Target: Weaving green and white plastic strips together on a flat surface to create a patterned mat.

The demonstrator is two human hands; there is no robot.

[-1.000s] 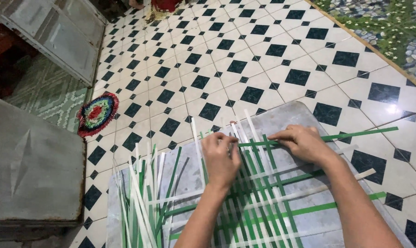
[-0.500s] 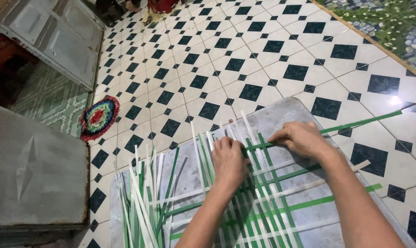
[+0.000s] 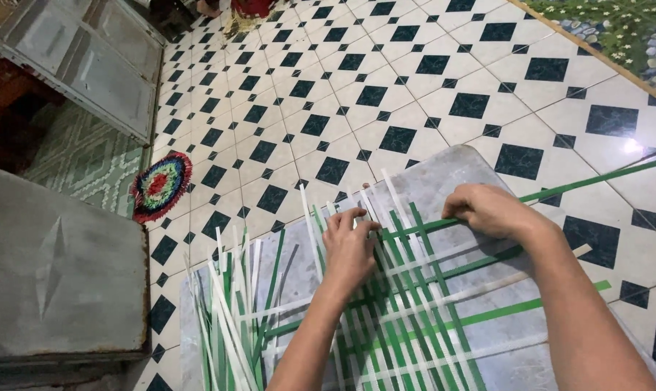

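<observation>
The right hand point(image 3: 491, 210) pinches a long green strip point(image 3: 596, 178) that runs crosswise over the weave, fingers closed on it near the mat's far edge. The left hand point(image 3: 350, 246) lies flat, fingers spread, pressing the upright white and green strips point(image 3: 408, 304) down; whether it grips one is hard to tell. The woven patch lies on a grey board point(image 3: 451, 170) on the tiled floor point(image 3: 386, 87). Several crosswise rows appear interlaced; loose strips point(image 3: 230, 311) at left stay unwoven.

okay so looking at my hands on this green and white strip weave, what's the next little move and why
Probably slide the top green strip snug against the woven rows below. The right hand pinches it at the weave's far edge, the left hand pins the upright strips, and a gap shows beneath it.
</observation>
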